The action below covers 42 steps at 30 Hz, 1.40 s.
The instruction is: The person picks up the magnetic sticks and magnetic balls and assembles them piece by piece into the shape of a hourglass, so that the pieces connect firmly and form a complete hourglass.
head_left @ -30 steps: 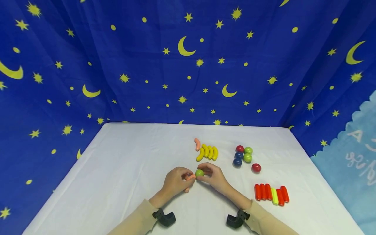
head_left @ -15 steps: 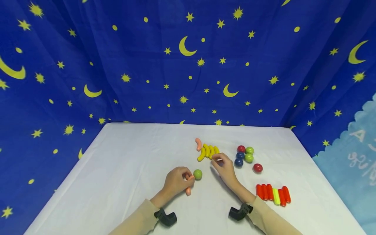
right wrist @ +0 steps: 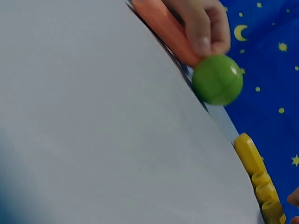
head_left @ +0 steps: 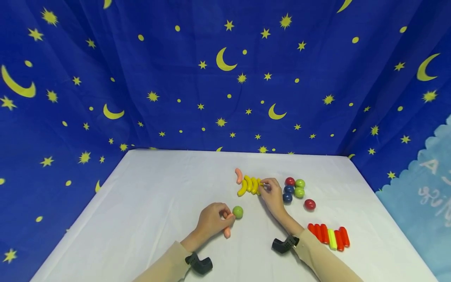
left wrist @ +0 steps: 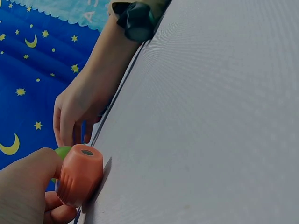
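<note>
My left hand [head_left: 213,219] holds a salmon-pink, sausage-like curved piece [head_left: 227,232] between thumb and fingers, low over the white table. In the left wrist view the blunt end of this piece [left wrist: 84,170] shows a small dark hole. A green ball [head_left: 237,212] lies right at its far end, and in the right wrist view the ball [right wrist: 218,80] overlaps the piece's tip. My right hand [head_left: 273,196] is at the rightmost of several yellow toy bananas [head_left: 251,185], fingertips right at it and partly covering it. I cannot tell whether they pinch it.
Another pink curved piece [head_left: 239,176] lies left of the bananas. Right of my right hand are a red ball [head_left: 290,181], blue balls [head_left: 287,197], green balls [head_left: 299,192] and another red ball [head_left: 310,204]. Red sticks [head_left: 324,234] flank a yellow-green stick [head_left: 332,239] beside my right sleeve.
My right hand has let go of the green ball and moved back and right to the yellow bananas. My left hand stays in place with the pink piece.
</note>
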Motion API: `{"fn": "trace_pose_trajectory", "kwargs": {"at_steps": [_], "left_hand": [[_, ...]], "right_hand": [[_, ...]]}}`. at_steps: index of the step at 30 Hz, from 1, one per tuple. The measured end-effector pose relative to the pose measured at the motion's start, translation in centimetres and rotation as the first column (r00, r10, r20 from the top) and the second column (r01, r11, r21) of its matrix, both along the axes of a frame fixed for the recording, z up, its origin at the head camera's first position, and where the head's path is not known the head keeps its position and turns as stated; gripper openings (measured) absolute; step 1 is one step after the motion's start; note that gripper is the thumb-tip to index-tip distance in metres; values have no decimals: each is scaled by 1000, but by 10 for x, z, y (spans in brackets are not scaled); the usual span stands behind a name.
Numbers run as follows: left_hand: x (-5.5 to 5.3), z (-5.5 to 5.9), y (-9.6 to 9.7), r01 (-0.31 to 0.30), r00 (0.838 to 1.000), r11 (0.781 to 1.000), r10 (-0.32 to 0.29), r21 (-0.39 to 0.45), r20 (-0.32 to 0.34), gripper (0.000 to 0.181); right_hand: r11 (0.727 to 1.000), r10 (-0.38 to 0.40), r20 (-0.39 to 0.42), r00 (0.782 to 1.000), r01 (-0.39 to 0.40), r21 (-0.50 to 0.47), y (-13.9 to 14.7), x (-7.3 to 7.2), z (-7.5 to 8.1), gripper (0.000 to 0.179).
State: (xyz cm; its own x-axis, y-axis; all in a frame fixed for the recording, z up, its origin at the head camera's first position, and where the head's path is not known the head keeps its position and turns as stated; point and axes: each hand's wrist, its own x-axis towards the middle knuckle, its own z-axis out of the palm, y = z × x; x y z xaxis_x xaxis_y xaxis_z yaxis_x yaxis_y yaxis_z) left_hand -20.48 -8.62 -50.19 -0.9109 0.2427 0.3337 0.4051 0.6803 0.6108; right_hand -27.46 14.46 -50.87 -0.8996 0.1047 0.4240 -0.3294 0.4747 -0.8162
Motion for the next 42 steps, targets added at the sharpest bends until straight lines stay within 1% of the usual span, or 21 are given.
{"fn": "trace_pose_trajectory", "kwargs": {"at_steps": [4, 8, 12, 16, 19, 23, 27, 31, 35, 39, 42], "left_hand": [[2, 0, 0, 7, 1000, 1000, -7, 3, 14, 15], [2, 0, 0, 4, 1000, 1000, -4, 1, 25, 15], [1, 1, -1, 2, 1000, 1000, -2, -7, 3, 16], [1, 3, -3, -3, 1000, 1000, 3, 11, -30, 18], [2, 4, -4, -10, 1000, 1000, 10, 24, -25, 19], [1, 3, -4, -18, 1000, 1000, 18, 15, -5, 19], [0, 2, -4, -28, 1000, 999, 28, 23, -5, 17], [-1, 1, -4, -34, 999, 999, 34, 35, 2, 16], [-2, 1, -5, -31, 999, 998, 30, 46, 16, 14], [-2, 1, -4, -21, 1000, 998, 20, 65, 20, 13], [-2, 0, -4, -21, 1000, 997, 20, 68, 22, 13]], "right_hand": [[1000, -23, 29, 999, 23, 4, 1, -7, -4, 23], [998, -57, 59, 997, 55, 36, 2, -9, -5, 27], [996, -80, 100, 992, 76, 43, 2, -7, -3, 30], [995, -93, 137, 986, 89, 38, 2, -4, 0, 30], [993, -118, 139, 983, 114, 35, 1, -1, 1, 29], [986, -165, 112, 980, 161, 36, 2, 5, 1, 25], [984, -180, 103, 978, 177, 36, 2, 13, -1, 24], [987, -159, 115, 981, 158, 19, 2, 24, -1, 24], [993, -114, 128, 985, 116, -7, -1, 35, 0, 23], [999, -37, 124, 992, 41, -27, -4, 42, -1, 24], [999, 25, 125, 992, -20, -39, -5, 45, -2, 26]]}}
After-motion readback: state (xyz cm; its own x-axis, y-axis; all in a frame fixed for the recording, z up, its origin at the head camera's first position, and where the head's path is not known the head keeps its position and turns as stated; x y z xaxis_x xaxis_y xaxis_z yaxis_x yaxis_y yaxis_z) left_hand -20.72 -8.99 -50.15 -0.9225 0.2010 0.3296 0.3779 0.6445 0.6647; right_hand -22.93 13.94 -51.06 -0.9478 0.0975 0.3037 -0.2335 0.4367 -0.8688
